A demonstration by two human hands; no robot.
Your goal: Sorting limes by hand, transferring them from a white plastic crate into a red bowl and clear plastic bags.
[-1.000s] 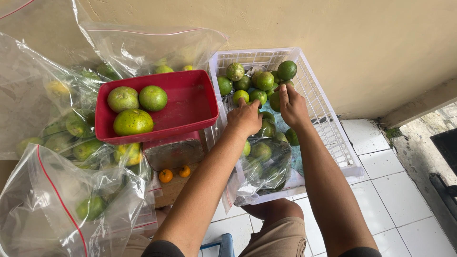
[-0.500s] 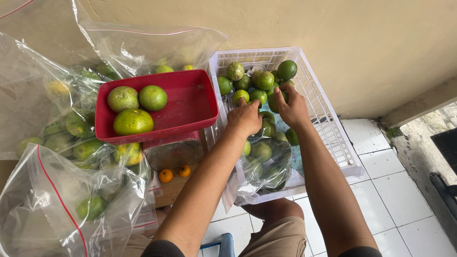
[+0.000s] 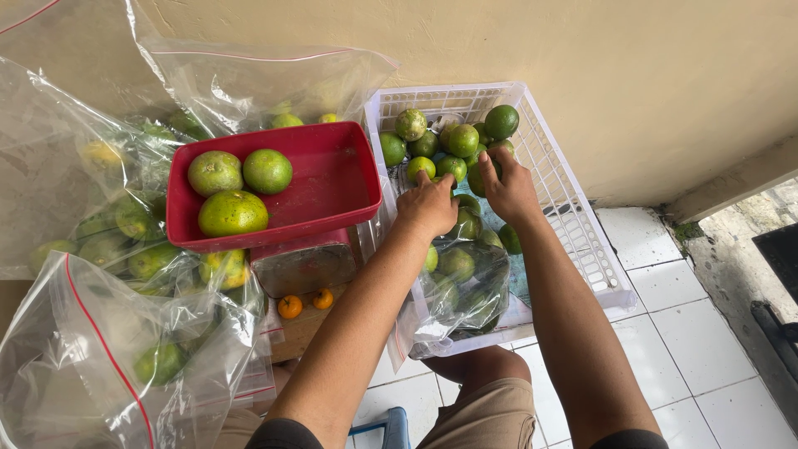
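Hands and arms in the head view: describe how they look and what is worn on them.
The left hand and right hand are bare: no gloves, rings, watch or bands show. Both forearms are uncovered; dark short sleeves appear only at the bottom edge of the picture.

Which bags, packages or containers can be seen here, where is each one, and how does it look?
Clear plastic bags: left, red-lined, holding green citrus.
Red tray: centre-left, rectangular, three green fruits inside.
White basket: right, slatted plastic, fruit inside.
Clear bag: in the basket, below both hands.
No screens visible.
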